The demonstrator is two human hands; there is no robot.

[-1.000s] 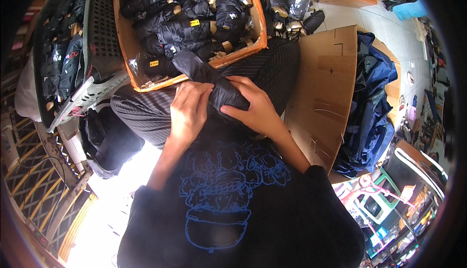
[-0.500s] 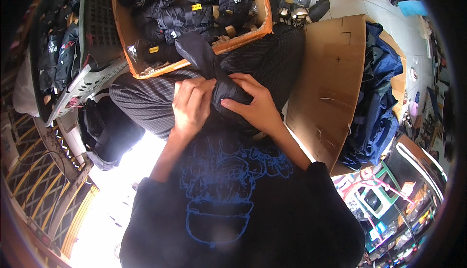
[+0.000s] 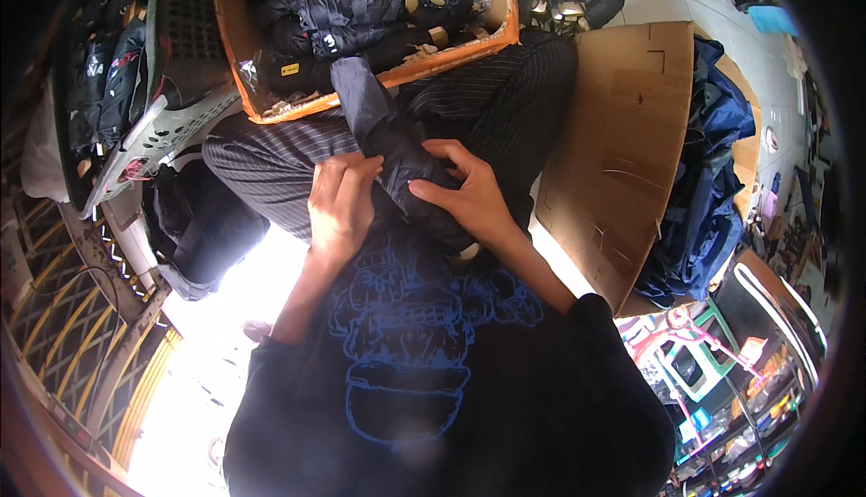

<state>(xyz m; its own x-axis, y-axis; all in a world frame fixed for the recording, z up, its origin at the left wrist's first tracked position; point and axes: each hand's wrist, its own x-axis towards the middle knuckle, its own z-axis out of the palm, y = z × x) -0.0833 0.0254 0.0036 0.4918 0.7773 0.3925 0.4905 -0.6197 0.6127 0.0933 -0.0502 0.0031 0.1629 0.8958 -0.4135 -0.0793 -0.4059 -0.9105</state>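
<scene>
A folded black umbrella (image 3: pixel 368 105) lies slantwise over my lap, its loose fabric end pointing away to the upper left. A pale wooden-looking handle end shows at its near end, below my right hand. My right hand (image 3: pixel 474 195) is wrapped around the umbrella's middle, with the thumb pressed on the fabric. Along its left edge, my left hand (image 3: pixel 343 201) is closed, fingertips pinched against the black cloth. Exactly what the left fingertips pinch is partly hidden.
Beyond my knees stands an orange-edged box (image 3: pixel 460 57) full of similar black umbrellas. A grey perforated crate (image 3: pixel 171 136) with more umbrellas is at the left. To the right, a cardboard box (image 3: pixel 613 163) holds dark blue fabric (image 3: pixel 699 217). A black bag (image 3: pixel 203 235) lies at the lower left.
My left hand has shifted slightly left and down along the umbrella's edge. The umbrella has straightened somewhat, and its handle end now shows below my right hand, which keeps its grip.
</scene>
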